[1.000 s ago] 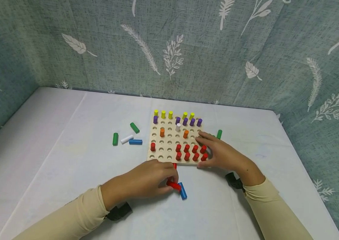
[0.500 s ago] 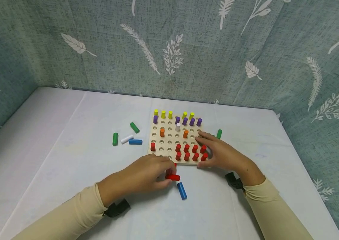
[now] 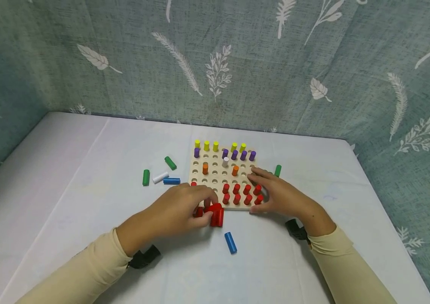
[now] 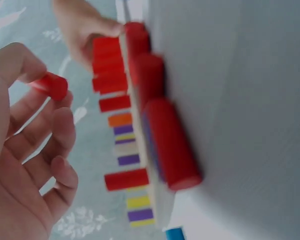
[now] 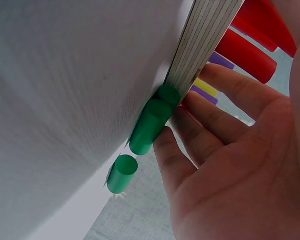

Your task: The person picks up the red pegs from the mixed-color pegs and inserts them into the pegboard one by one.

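Note:
My left hand (image 3: 178, 209) pinches a red peg (image 4: 54, 86) between thumb and forefinger, just above the front edge of the wooden pegboard (image 3: 210, 177). In the left wrist view the peg is clear of the board. Right below that hand, more red pegs (image 3: 217, 218) lie on the table against the board's front side. My right hand (image 3: 283, 196) rests at the board's right side, its fingers extended along the edge and its thumb near the front corner. Upright red pegs (image 3: 236, 194) fill holes at the front right; yellow, purple, orange and white pegs stand farther back.
A loose blue peg (image 3: 230, 242) lies in front of the board. To its left lie green pegs (image 3: 146, 177), a white peg (image 3: 160, 177) and another blue peg (image 3: 171, 180). Several green pegs (image 5: 152, 125) lie by the right hand. A patterned curtain (image 3: 215, 63) hangs behind the table.
My left hand has moved up and to the left with the red peg, from near the loose blue peg to the board's front edge. The right hand has stayed in place.

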The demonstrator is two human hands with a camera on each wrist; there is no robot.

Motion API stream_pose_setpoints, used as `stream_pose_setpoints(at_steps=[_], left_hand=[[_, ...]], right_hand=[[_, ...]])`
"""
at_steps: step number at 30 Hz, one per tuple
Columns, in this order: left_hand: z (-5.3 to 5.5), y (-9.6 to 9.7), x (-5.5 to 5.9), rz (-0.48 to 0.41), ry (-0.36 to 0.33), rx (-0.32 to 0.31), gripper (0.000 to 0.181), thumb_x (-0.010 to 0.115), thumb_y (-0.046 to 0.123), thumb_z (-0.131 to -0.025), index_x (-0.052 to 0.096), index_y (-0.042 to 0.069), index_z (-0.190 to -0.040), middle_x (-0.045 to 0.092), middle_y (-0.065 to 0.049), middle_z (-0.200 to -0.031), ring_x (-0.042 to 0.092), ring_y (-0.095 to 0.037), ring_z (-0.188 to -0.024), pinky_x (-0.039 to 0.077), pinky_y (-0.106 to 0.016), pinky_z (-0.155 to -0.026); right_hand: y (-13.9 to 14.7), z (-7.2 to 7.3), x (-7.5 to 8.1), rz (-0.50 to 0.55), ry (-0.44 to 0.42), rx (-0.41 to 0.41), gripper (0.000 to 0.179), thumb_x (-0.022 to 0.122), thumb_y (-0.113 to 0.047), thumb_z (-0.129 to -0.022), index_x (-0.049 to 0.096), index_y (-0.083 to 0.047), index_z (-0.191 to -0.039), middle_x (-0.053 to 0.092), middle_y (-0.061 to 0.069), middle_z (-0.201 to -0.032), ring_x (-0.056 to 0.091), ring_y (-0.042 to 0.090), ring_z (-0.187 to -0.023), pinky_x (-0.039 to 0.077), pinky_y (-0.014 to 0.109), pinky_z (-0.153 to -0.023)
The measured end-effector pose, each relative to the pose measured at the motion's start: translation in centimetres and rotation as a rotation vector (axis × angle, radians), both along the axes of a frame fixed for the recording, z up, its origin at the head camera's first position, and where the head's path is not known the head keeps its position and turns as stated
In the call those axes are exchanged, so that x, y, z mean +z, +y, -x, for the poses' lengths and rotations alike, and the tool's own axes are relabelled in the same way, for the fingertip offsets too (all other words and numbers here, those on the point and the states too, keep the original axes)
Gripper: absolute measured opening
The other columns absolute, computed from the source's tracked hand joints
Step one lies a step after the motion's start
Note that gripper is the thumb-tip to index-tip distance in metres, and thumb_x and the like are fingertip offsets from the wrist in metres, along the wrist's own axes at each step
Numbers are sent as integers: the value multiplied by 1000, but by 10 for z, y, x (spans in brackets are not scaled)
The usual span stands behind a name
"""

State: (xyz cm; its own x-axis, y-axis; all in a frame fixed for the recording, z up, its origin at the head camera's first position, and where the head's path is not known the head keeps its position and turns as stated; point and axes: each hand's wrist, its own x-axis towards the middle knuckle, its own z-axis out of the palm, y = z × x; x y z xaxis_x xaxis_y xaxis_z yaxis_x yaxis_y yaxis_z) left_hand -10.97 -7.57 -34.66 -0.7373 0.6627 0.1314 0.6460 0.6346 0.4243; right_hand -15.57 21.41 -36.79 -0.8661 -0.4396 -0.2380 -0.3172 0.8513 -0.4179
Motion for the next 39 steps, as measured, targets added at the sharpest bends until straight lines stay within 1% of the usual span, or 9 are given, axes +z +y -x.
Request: stream_pose_setpoints(at_steps=[3, 8, 15, 17, 22, 25, 30, 35, 39], left_hand=[[5, -1, 6, -35, 13, 20, 25, 72, 25, -87, 66, 21, -111, 62, 17, -80, 48, -1, -61, 44, -21, -58], [12, 0, 12, -42, 31, 39, 31, 72, 25, -88, 63, 20, -117, 62, 16, -81, 44, -2, -55, 41, -23, -54], [20, 2, 12, -26, 98, 49, 31, 72, 23, -87, 64, 19, -117, 63, 14, -81, 40, -3, -52, 35, -22, -51], [22, 2, 11, -26, 91, 61, 31, 73, 22, -86, 64, 19, -116, 64, 13, -81, 41, -3, -51, 35, -22, -49], [26, 2, 9, -28, 63, 107, 33, 75, 23, -85, 64, 20, -116, 64, 11, -81, 44, -3, -50, 39, -22, -48], [29, 2, 7, -29, 72, 128, 34, 76, 26, -85, 64, 20, -117, 64, 11, -80, 44, -4, -50, 39, -22, -47], [32, 3, 1, -42, 76, 148, 35, 75, 25, -86, 64, 19, -118, 64, 10, -78, 44, -5, -50, 38, -23, -47], [33, 4, -4, -52, 34, 189, 33, 75, 26, -87, 63, 20, -118, 64, 10, -79, 45, -6, -50, 39, -24, -47], [35, 5, -7, -57, -1, 218, 29, 73, 26, -89, 62, 21, -115, 66, 9, -82, 47, -7, -52, 41, -25, -49]], right_hand=[[1, 0, -2, 0, -3, -6, 98, 89, -43, -73, 40, -15, -153, 24, 10, -166, 28, 37, -150, 36, 55, -114], [1, -1, -2, 11, -11, -9, 98, 89, -42, -73, 41, -15, -153, 24, 10, -166, 28, 37, -151, 36, 55, -114], [-1, -1, -1, 1, -4, -2, 97, 88, -43, -73, 41, -15, -153, 24, 9, -166, 29, 36, -150, 36, 53, -114], [-1, 0, -1, 0, -4, -2, 98, 88, -43, -73, 41, -15, -153, 24, 9, -166, 29, 36, -150, 36, 53, -115], [0, 0, -1, -3, 1, 1, 98, 88, -44, -73, 41, -15, -153, 24, 8, -166, 29, 35, -151, 36, 53, -114], [-1, 0, -1, -2, 6, 3, 97, 88, -43, -73, 41, -15, -153, 24, 8, -166, 29, 35, -151, 37, 53, -114], [0, 0, -1, -4, 10, 4, 97, 88, -43, -73, 41, -15, -153, 25, 8, -165, 29, 35, -151, 36, 53, -114], [1, 0, 0, -14, 22, 11, 98, 88, -45, -73, 41, -15, -153, 25, 8, -166, 29, 36, -150, 36, 54, -114], [3, 0, -1, -13, 23, 10, 97, 88, -45, -73, 41, -15, -153, 24, 8, -166, 29, 35, -151, 35, 53, -115]])
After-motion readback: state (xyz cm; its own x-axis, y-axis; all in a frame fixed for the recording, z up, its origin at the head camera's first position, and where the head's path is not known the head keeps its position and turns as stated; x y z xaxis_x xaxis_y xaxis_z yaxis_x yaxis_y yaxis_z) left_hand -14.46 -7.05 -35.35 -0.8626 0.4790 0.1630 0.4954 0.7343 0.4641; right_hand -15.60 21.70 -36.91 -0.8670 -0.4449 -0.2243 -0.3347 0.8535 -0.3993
